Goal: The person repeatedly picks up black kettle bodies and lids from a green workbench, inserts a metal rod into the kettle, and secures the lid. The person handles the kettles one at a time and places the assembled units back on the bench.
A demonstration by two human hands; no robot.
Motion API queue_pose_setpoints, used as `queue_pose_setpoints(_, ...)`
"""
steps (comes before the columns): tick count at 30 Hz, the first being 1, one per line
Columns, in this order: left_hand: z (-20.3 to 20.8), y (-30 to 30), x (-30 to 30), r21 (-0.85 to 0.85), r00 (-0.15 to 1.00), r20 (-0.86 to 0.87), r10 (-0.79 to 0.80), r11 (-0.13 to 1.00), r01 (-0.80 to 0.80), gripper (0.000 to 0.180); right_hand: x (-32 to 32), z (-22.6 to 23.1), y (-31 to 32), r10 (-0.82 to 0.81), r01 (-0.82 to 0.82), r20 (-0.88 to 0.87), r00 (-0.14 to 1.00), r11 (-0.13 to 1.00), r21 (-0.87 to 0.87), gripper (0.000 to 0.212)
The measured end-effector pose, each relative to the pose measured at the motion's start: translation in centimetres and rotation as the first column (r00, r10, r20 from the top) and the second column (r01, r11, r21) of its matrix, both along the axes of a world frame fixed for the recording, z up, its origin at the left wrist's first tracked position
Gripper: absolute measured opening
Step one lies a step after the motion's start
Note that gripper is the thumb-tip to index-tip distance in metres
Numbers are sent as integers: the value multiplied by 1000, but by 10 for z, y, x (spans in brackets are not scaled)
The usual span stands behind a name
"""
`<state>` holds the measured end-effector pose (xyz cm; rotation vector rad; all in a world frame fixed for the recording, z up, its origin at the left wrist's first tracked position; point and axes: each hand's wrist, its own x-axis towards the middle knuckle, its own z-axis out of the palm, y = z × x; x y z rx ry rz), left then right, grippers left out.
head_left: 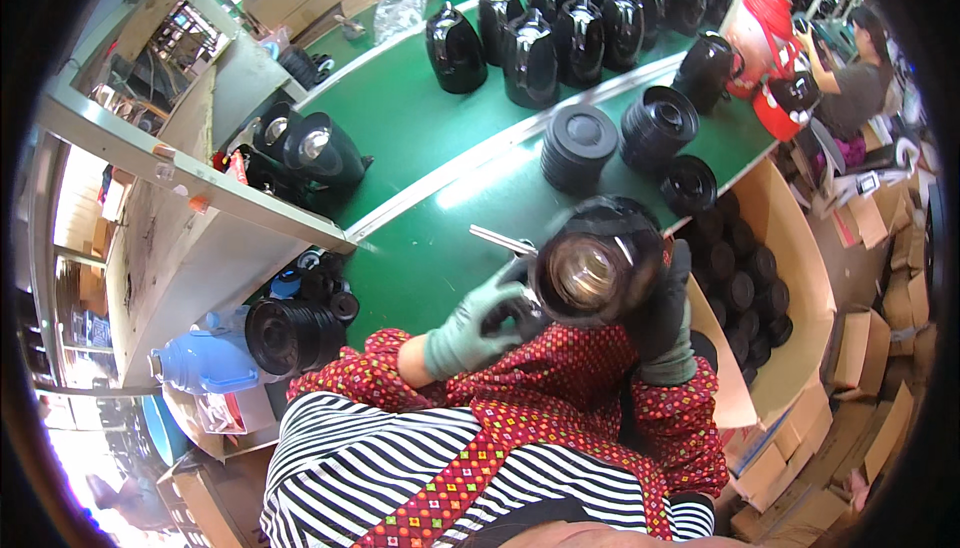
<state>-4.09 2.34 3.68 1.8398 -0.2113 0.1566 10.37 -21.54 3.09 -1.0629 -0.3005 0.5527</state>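
Note:
A glossy black thermos jug point(600, 213) is tilted toward me in front of my chest. Through its round opening I see a shiny, coppery-silver inside. My right hand point(668, 318), in a grey-green glove with a dark palm, wraps round its right side. My left hand point(475, 326), gloved alike, has curled fingers against the jug's left side. A thin silver metal piece point(502, 239) juts out leftward above those fingers; what it belongs to is hidden. Just beyond the jug, stacks of ribbed black lids point(580, 138) and a loose black lid point(688, 184) rest on the green table.
Several black jugs point(530, 58) stand in rows along the green belt point(420, 138). To my right is a cardboard box point(800, 278) full of black round parts. At left are a blue jug point(208, 360) and black rings point(285, 338). A person point(858, 73) sits far right near red jugs.

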Motion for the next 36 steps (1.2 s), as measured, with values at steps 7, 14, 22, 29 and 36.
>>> queue_pose_setpoints(7,-34,135,93,-138,885,-168,434,879,-457,41,-10,-63,27,-32,20,-33,999,945,-325,41)
queue_pose_setpoints(14,-126,258,237,-27,705,-143,694,710,-704,40,-28,-64,23,-36,25,-52,998,982,-187,46)
queue_pose_setpoints(22,-96,221,205,200,531,43,846,513,-834,104,-24,-66,10,-46,31,-79,996,985,-171,50)
queue_pose_setpoints(29,-55,284,69,590,96,265,959,-83,-803,102,-26,-60,8,17,-24,-70,997,995,-100,50)
queue_pose_setpoints(36,-64,321,37,610,195,373,907,-82,-788,69,-26,-48,16,68,-75,-37,997,974,-213,45)
